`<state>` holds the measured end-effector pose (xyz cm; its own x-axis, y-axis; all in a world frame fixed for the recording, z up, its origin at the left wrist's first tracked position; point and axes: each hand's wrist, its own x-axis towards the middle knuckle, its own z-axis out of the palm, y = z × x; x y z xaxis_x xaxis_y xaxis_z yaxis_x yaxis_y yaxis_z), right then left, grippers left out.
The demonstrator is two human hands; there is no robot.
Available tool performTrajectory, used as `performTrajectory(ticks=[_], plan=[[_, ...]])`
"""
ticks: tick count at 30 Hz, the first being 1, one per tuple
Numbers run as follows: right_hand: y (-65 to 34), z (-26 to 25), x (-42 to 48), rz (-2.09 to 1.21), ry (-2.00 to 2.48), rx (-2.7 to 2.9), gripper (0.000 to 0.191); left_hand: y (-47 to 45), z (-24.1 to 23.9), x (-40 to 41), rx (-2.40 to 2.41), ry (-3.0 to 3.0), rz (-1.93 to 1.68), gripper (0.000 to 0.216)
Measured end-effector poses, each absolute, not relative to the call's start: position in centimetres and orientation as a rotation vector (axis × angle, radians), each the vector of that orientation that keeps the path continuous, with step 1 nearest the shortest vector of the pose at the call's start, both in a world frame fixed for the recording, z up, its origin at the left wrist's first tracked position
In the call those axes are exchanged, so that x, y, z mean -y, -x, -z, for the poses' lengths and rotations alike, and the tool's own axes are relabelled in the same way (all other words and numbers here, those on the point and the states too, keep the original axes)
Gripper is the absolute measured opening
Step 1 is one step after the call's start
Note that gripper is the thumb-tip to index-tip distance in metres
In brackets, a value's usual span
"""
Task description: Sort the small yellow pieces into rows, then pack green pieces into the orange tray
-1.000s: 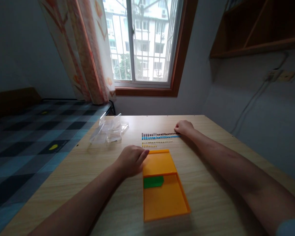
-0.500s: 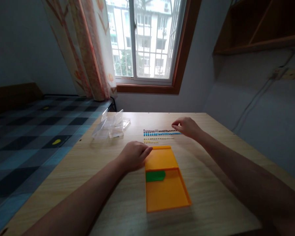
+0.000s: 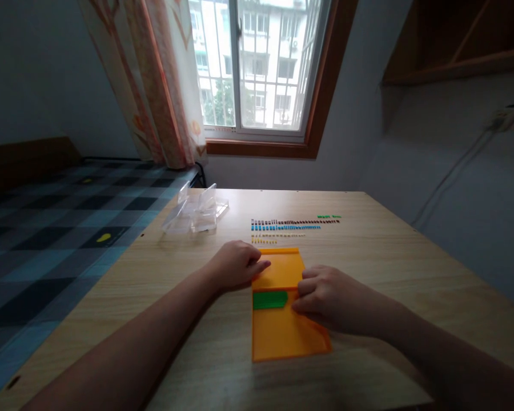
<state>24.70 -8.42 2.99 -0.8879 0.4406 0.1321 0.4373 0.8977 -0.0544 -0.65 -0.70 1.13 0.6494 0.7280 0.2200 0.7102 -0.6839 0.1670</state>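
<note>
An orange two-part tray (image 3: 282, 337) lies on the table in front of me. My left hand (image 3: 237, 264) grips its left edge near the far end, with the thumb over the rim. A flat green piece (image 3: 269, 300) lies inside against the divider. Over the tray's right side is my right hand (image 3: 325, 297), its fingers curled together beside the green piece; whatever they hold, if anything, is hidden. Beyond the tray, tiny pieces stand in rows: dark pieces (image 3: 295, 222), blue pieces (image 3: 285, 228), pale pieces (image 3: 278, 235) and yellow pieces (image 3: 264, 241). Small green pieces (image 3: 329, 216) sit behind the dark row.
Clear plastic boxes (image 3: 199, 211) with raised lids stand at the back left of the wooden table (image 3: 197, 354). A bed with a checked cover (image 3: 124, 211) adjoins its left side. A window (image 3: 265, 68) and a curtain (image 3: 154, 85) are behind.
My right hand has come back from the far rows to the tray's right side, uncovering the right end of the dark row and the green pieces. My left hand has stayed on the tray.
</note>
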Motion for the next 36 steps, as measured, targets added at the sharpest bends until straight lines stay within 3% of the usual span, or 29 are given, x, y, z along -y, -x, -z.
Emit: performTrajectory(ticks=[36], plan=[[-25.8, -2.0, 8.0, -0.369, 0.743, 2.807, 0.021, 0.7, -1.1, 0.8, -1.156, -2.802, -0.428, 0.048]])
